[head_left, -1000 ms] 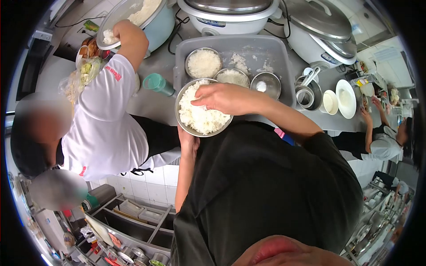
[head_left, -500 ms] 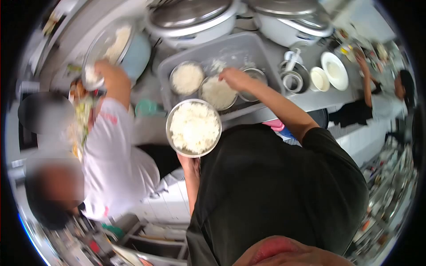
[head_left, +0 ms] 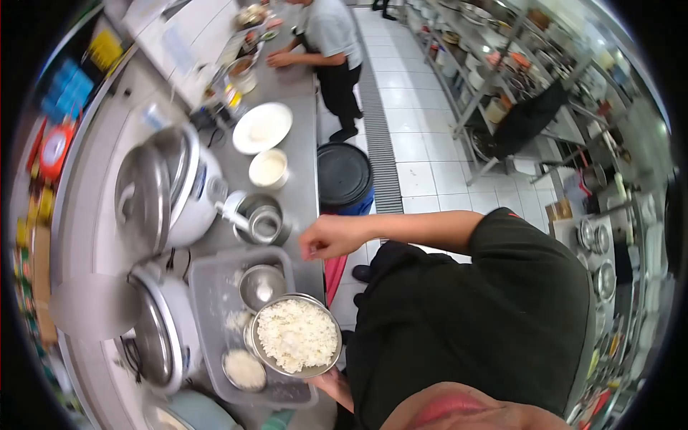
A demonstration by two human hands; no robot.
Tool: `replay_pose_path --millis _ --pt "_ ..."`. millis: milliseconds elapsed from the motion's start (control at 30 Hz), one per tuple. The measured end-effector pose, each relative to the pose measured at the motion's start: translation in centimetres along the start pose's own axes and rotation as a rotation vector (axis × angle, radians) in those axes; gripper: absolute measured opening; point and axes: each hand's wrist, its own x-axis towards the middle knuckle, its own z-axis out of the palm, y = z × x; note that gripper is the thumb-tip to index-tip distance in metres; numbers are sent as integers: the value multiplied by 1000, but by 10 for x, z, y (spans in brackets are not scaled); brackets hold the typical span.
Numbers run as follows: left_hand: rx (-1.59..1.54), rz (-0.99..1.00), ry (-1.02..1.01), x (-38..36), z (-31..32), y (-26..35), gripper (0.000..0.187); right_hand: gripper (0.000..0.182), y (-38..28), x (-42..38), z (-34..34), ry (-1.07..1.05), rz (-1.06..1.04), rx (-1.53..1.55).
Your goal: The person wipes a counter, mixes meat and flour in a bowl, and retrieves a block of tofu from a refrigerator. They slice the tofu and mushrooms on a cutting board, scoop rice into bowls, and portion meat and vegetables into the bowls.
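Note:
My left hand [head_left: 335, 388] holds a metal bowl heaped with white rice [head_left: 297, 337] from below, near the tray's right side. My right hand [head_left: 331, 237] is above the counter's edge, beyond the bowl, with its fingers curled; anything inside them is hidden. A grey plastic tray [head_left: 203, 315] holds a metal bowl with a little white at its bottom [head_left: 264, 287] and a smaller bowl of rice [head_left: 244, 370]. Part of another bowl's rim shows behind the held one. Loose rice lies on the tray's floor.
Two large lidded cookers [head_left: 147, 193] stand left of the tray. Beyond it are nested metal containers with a white-handled tool [head_left: 261, 221], a white cup [head_left: 269, 169] and an oval plate [head_left: 263, 129]. A lidded bin [head_left: 345, 174] stands beside the counter; a person [head_left: 331, 50] works farther off.
The view has swung right, bringing the aisle and shelves into sight. My right hand has left the rice bowl in the tray. My left hand still holds the heaped bowl, now overlapping the tray.

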Motion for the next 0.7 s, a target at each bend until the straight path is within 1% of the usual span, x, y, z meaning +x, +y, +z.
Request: replay_pose_path --millis 33,67,100,133,167,200,233,267,333,367,400,467,533,567,600,633,667,700 --pt "18 -50 -40 8 9 13 53 10 -18 -10 -24 -10 129 209" --pt "53 -73 -109 14 32 9 53 13 2 -47 -53 40 279 490" --pt "76 -103 -179 23 54 4 53 14 37 -84 -73 124 295 707" --pt "86 -135 -241 28 72 -1 53 22 59 -122 -89 274 420 699" --pt "99 -160 -294 33 91 -8 53 33 129 -169 -98 322 394 -1" --pt "115 -182 -347 37 114 -14 53 32 144 -209 -102 191 719 -790" --pt "127 -202 -391 39 134 -21 53 27 156 -256 -102 193 854 -995" --pt "146 -231 -428 34 156 -26 53 22 117 -282 -109 173 995 -1187" --pt "174 -271 -520 37 208 -53 52 16 139 -326 -133 366 1149 -479" --pt "189 -294 -565 36 235 -69 52 19 141 -343 -137 392 1181 -515" --pt "201 -313 -607 34 262 -85 52 30 142 -360 -144 381 1181 -554" --pt "225 -348 -688 29 317 -119 52 37 163 -393 -156 521 890 -472" --pt "257 -392 -737 18 377 -138 52 33 124 -388 -208 627 802 -278" --pt "270 -413 -772 14 407 -153 52 25 114 -384 -225 689 722 -168" --pt "275 -432 -808 11 433 -165 52 20 110 -380 -241 706 669 -116" --pt "276 -443 -838 7 458 -178 51 15 92 -372 -262 703 665 -4" --pt "274 -456 -864 3 482 -192 51 15 104 -368 -269 791 519 109" --pt "267 -471 -888 -1 503 -204 51 19 95 -362 -280 816 535 295"
